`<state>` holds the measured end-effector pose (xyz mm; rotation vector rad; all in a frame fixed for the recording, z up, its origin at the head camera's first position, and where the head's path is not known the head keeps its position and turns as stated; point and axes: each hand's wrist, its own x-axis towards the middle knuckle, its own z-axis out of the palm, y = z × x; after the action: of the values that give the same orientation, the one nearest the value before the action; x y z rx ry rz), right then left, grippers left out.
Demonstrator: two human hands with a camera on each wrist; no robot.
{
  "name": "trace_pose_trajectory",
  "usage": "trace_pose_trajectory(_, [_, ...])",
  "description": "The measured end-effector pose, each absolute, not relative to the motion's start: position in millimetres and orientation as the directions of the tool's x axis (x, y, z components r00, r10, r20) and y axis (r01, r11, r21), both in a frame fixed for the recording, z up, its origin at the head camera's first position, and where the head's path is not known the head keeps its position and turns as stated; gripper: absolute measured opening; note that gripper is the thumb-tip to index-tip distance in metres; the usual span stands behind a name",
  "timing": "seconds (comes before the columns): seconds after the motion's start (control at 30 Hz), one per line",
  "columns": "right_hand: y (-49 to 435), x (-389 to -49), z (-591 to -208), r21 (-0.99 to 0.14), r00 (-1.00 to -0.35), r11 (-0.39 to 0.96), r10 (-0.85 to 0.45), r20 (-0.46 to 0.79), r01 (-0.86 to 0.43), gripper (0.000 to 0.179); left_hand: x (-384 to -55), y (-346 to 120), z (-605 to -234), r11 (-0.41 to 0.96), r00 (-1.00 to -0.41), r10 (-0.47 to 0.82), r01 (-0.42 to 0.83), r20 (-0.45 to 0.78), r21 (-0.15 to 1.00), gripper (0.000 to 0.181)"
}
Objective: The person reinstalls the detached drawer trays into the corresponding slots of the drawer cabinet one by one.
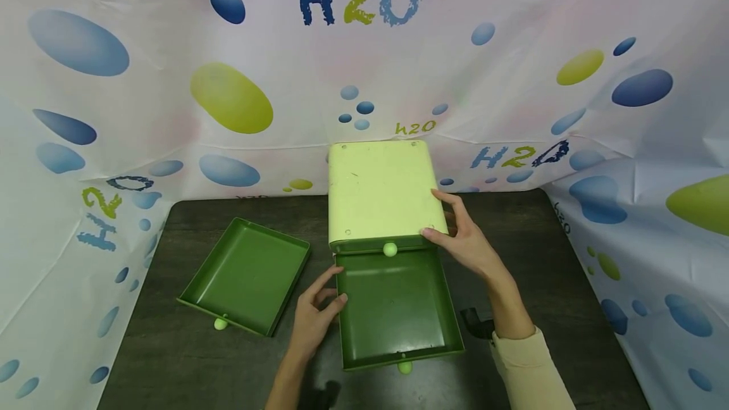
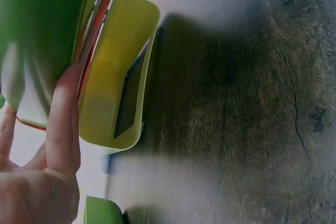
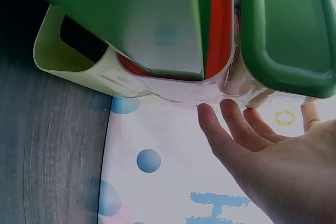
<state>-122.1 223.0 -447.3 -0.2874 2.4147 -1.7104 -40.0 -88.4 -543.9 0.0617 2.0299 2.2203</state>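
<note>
A small drawer cabinet (image 1: 384,192) with a yellow-green top stands at the back of the table. Its upper drawer (image 3: 289,30) is closed. The green drawer (image 1: 395,309) beneath it is pulled far out toward me. Below that, the lowest compartment (image 2: 102,98) gapes with no drawer in it. My left hand (image 1: 312,315) holds the pulled-out drawer by its left wall, close to the cabinet's front. My right hand (image 1: 467,239) grips the cabinet's right side, thumb on the front corner of the top and fingers along the side wall.
Another green drawer (image 1: 245,277) with a round knob (image 1: 220,323) lies loose and turned at an angle on the left of the dark wooden table (image 1: 159,353). A printed fabric backdrop (image 1: 398,74) rises directly behind the cabinet and along both sides.
</note>
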Motion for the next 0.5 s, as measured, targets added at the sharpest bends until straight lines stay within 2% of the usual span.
trace_pose_trajectory(0.33, [223.5, -122.0, -446.8, -0.94, -0.969, 0.336, -0.246, -0.026, -0.059, 0.074, -41.4, -88.7, -548.3, -0.094, -0.988, 0.152, -0.039, -0.025, 0.995, 0.057])
trace_pose_trajectory(0.5, [223.0, -120.2, -447.9, -0.943, -0.97, 0.328, -0.243, -0.033, -0.05, 0.073, -42.6, -88.7, -547.7, -0.098, -0.99, 0.136, -0.063, -0.049, 0.993, 0.057])
